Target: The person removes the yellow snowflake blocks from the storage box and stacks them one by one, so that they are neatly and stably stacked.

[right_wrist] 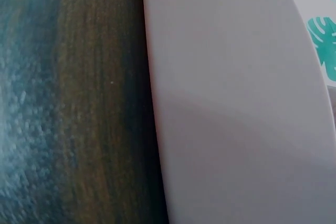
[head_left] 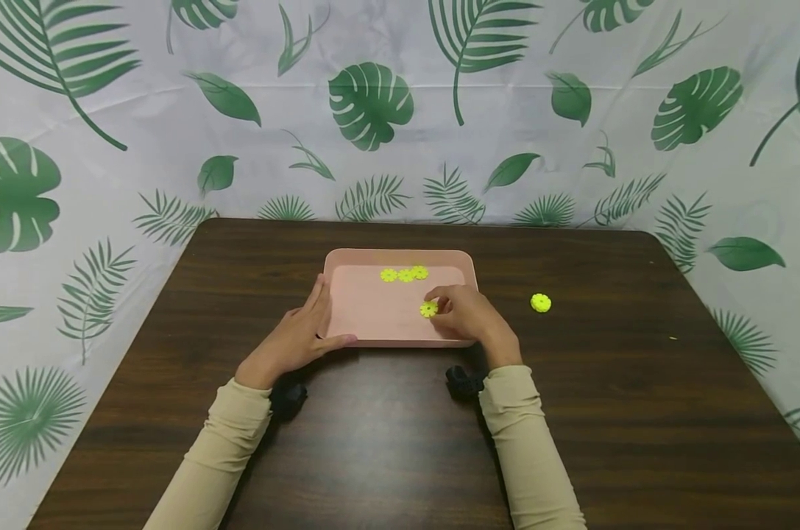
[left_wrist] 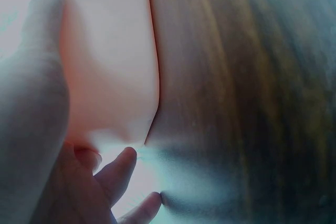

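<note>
A white cloth backdrop (head_left: 260, 151) printed with green leaves runs down the left edge of the frame, spans the top and comes down the right edge, with faint creases in its upper part. Before it spreads a dark brown wood-grain table (head_left: 386, 471), its far corners rounded, a pale patch of glare at lower centre.

From the lower left reaches a beige sleeve (head_left: 207, 456), with a black wrist device (head_left: 287, 401) beside its cuff. The left hand (head_left: 294, 338), left of centre, has its fingers extended along the left side of a pink tray (head_left: 366, 313), the thumb out over the near rim. The tray lies on the table at the centre of the frame. In its upper part, three yellow flower pieces (head_left: 406, 276) sit in a row, the right two touching.

Just right of centre, the right hand (head_left: 469, 316) pinches a single yellow flower (head_left: 429, 314) between thumb and fingertips over the tray; whether it touches the tray floor I cannot tell. Further right, a yellow flower stack (head_left: 541, 302) lies on the wood, and a tiny yellow sliver (head_left: 673, 338) beyond it.
</note>
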A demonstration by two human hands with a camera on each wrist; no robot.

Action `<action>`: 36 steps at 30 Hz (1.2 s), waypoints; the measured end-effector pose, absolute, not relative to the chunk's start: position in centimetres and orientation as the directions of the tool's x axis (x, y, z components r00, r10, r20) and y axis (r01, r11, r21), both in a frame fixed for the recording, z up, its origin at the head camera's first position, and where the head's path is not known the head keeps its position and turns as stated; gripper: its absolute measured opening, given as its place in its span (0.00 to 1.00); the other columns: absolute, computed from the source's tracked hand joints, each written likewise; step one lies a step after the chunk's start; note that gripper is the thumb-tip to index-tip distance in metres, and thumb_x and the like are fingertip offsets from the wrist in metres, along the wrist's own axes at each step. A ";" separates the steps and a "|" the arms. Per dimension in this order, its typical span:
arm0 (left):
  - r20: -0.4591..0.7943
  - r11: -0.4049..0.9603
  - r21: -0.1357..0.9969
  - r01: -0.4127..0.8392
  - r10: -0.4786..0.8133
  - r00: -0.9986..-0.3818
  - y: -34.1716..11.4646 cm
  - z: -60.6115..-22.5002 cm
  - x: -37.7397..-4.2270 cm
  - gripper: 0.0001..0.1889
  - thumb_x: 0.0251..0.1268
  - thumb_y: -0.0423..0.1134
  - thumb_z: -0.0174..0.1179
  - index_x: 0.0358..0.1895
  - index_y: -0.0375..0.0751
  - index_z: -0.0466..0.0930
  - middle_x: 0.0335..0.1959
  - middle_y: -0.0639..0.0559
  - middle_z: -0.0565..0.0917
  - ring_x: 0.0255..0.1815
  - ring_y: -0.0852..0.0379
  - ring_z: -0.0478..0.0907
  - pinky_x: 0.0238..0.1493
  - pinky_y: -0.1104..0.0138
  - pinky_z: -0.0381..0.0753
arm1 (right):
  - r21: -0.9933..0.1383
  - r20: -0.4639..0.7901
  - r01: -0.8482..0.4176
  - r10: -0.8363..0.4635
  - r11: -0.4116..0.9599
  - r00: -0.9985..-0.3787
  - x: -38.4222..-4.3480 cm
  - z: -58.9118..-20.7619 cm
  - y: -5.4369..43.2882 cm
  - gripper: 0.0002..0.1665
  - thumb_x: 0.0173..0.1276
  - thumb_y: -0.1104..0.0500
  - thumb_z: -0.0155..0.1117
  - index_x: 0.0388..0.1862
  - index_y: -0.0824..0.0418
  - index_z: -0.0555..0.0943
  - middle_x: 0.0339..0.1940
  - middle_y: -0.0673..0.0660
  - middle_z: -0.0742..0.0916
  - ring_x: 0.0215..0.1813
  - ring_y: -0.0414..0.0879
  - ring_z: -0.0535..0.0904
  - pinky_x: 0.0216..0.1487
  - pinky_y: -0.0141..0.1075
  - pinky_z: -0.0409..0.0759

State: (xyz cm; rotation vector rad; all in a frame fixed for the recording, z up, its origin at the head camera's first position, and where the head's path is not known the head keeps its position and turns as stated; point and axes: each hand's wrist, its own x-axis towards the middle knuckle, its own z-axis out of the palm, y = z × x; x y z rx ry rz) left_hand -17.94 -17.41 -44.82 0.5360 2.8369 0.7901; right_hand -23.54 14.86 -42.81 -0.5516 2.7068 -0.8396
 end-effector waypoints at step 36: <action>-0.039 0.798 0.520 0.305 0.378 -0.925 -17.5 -45.1 -18.1 0.59 0.70 0.64 0.61 0.82 0.28 0.35 0.85 0.35 0.33 0.78 0.33 0.60 0.73 0.34 0.58 | -0.664 -0.064 -0.333 -0.495 0.669 -0.867 -23.8 -43.9 14.6 0.20 0.65 0.63 0.76 0.56 0.63 0.87 0.40 0.57 0.87 0.41 0.50 0.81 0.46 0.43 0.84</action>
